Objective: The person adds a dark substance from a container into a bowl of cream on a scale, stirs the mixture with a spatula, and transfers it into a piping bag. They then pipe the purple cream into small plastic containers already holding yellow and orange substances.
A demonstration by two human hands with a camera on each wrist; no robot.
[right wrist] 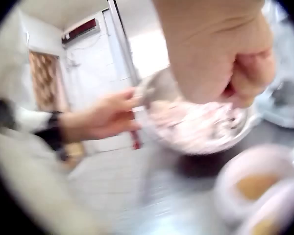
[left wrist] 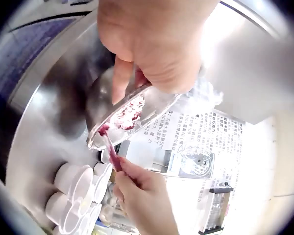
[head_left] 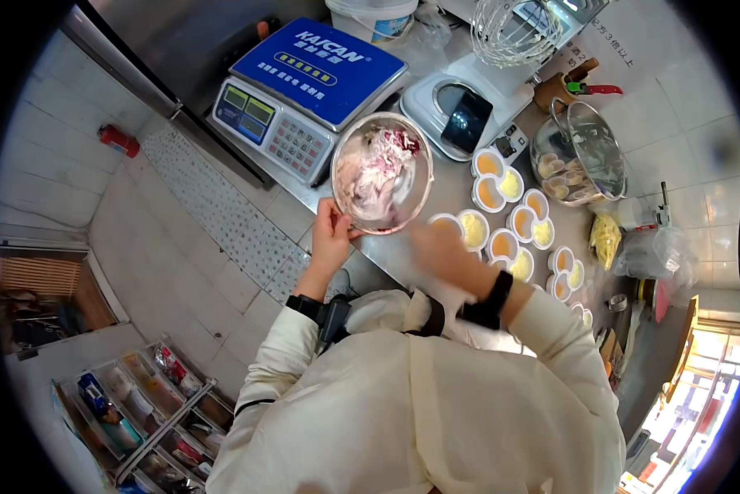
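Observation:
In the head view a metal mixing bowl (head_left: 424, 188) is tilted at the counter's front edge, below the scale. White cream streaked with dark red (head_left: 378, 169) lies in it. My left hand (head_left: 331, 239) grips the bowl's near-left rim, thumb and fingers on either side. My right hand (head_left: 448, 257), blurred, is just right of the bowl. In the left wrist view this right hand (left wrist: 139, 191) pinches a pink-handled spatula (left wrist: 116, 159), whose tip is at the bowl rim with red smears on it. The right wrist view shows the curled right hand (right wrist: 225, 63) over the bowl.
White round cups (head_left: 501, 243) holding orange and pale yellow fillings stand in clusters right of the bowl. A blue-topped scale (head_left: 316, 70) stands behind left. Behind right are a stand mixer (head_left: 477, 82), a phone (head_left: 467, 120) and a large steel pot (head_left: 588, 152).

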